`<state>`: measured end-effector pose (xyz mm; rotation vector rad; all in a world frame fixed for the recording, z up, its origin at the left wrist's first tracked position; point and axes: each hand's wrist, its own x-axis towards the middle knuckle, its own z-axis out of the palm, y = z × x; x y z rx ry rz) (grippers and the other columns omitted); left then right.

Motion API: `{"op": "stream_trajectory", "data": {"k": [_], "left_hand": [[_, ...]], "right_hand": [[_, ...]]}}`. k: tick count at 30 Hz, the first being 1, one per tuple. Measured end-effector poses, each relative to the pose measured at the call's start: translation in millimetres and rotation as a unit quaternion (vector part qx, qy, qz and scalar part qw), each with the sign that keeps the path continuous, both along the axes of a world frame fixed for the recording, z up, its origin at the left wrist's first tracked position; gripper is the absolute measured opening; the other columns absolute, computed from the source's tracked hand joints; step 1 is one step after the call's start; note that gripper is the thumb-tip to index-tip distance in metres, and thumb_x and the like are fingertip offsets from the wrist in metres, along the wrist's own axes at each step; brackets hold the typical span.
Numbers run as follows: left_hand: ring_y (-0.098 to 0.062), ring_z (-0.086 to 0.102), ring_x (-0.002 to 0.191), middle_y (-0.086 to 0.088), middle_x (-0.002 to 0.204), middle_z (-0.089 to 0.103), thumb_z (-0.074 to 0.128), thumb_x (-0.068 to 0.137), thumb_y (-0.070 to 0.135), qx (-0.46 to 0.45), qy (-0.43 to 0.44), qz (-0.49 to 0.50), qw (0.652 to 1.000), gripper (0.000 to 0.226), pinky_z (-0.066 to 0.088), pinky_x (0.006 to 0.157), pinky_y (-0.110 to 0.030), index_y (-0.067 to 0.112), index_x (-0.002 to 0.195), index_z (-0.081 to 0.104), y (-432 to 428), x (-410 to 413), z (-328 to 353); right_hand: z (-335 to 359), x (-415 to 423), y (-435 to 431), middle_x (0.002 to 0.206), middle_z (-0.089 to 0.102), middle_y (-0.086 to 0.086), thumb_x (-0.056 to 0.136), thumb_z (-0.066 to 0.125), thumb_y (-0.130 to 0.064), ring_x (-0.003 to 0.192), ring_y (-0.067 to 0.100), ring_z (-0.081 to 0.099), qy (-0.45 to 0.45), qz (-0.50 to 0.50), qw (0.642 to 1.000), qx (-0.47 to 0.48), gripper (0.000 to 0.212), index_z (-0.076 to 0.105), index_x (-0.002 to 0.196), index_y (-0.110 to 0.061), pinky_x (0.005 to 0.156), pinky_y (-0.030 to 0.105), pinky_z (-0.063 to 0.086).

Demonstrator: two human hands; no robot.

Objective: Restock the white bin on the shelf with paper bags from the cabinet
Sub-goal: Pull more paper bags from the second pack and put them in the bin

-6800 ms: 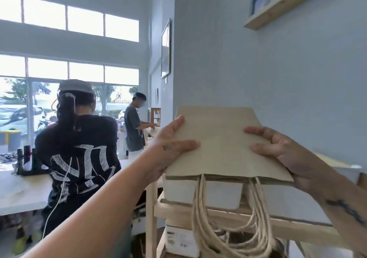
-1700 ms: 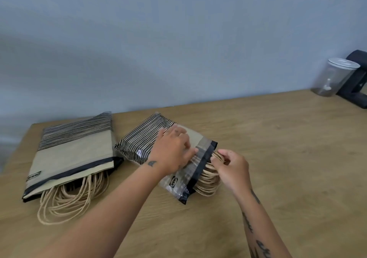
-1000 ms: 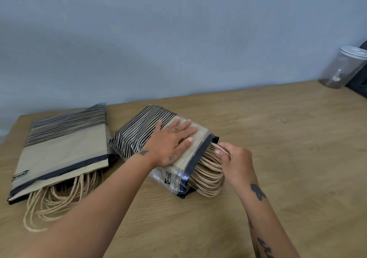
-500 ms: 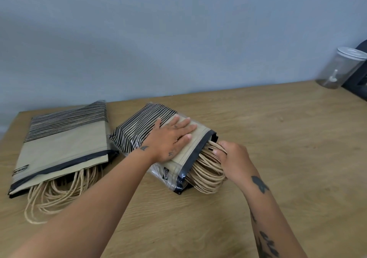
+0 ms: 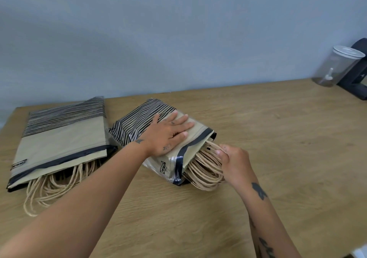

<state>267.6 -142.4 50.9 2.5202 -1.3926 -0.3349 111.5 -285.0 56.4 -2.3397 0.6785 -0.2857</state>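
right hand (image 5: pixel 232 164): fingers are curled round the cord handles (image 5: pixel 202 171) at the open end
left hand (image 5: pixel 168 135): laid flat, fingers straight, pressed on the bag pack (image 5: pixel 139 121)
bag pack: paper bags in clear striped plastic, laid on the table (image 5: pixel 278 158); printed black logo (image 5: pixel 163 167) unreadable
second pack (image 5: pixel 61 138): laid just left, handles spilled
lidded jar (image 5: pixel 337 66): stood at the far right
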Motion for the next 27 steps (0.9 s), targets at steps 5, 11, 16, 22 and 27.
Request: {"op": "stream_trajectory", "data": {"k": [5,11,16,22,27], "left_hand": [[-0.012,-0.006,0.146,0.012,0.158,0.006,0.02,0.098,0.045,0.002,0.012,-0.007,1.0,0.047,-0.012,0.114,-0.05,0.04,0.145,0.016,1.3,5.9,3.6],[-0.011,-0.002,0.146,0.013,0.158,0.01,0.022,0.097,0.046,-0.016,0.019,0.005,1.0,0.046,-0.01,0.115,-0.051,0.042,0.144,0.02,2.7,9.4,-0.5],[-0.009,-0.001,0.146,0.013,0.158,0.009,0.022,0.097,0.047,-0.019,0.018,0.002,1.0,0.047,-0.008,0.115,-0.051,0.043,0.144,0.02,2.5,15.3,1.0],[-0.01,-0.003,0.146,0.013,0.158,0.007,0.022,0.098,0.046,-0.001,0.007,-0.003,1.0,0.048,-0.007,0.115,-0.049,0.042,0.145,0.017,3.5,14.8,1.4],[-0.012,-0.005,0.146,0.013,0.158,0.006,0.022,0.098,0.045,0.007,-0.008,-0.01,1.0,0.048,-0.008,0.116,-0.05,0.041,0.145,0.015,4.3,13.5,-0.3]], "right_hand": [[3.7,2.8,-16.8,0.104,0.069,0.016,0.094,0.048,-0.012,0.1,0.029,0.064,-0.001,0.0,1.0,-0.001,0.026,0.065,0.109,0.001,0.08,0.029,0.047],[3.7,-1.9,-21.8,0.081,0.068,0.017,0.093,0.048,-0.016,0.076,0.032,0.063,0.032,0.012,0.998,-0.048,0.023,0.065,0.087,-0.002,0.07,0.039,0.05],[6.0,-16.6,-25.4,0.065,0.057,0.012,0.093,0.049,-0.016,0.059,0.024,0.05,0.04,0.009,0.996,-0.074,0.027,0.058,0.074,0.001,0.053,0.029,0.037],[18.2,-20.3,-26.1,0.088,0.064,0.005,0.091,0.05,-0.032,0.084,0.021,0.06,0.034,0.024,0.999,-0.014,0.029,0.061,0.112,-0.016,0.074,0.032,0.046],[27.4,17.9,-30.4,0.104,0.056,-0.005,0.089,0.053,-0.038,0.097,0.013,0.054,0.004,0.019,0.995,0.099,0.034,0.054,0.12,-0.023,0.079,0.028,0.043]]}}
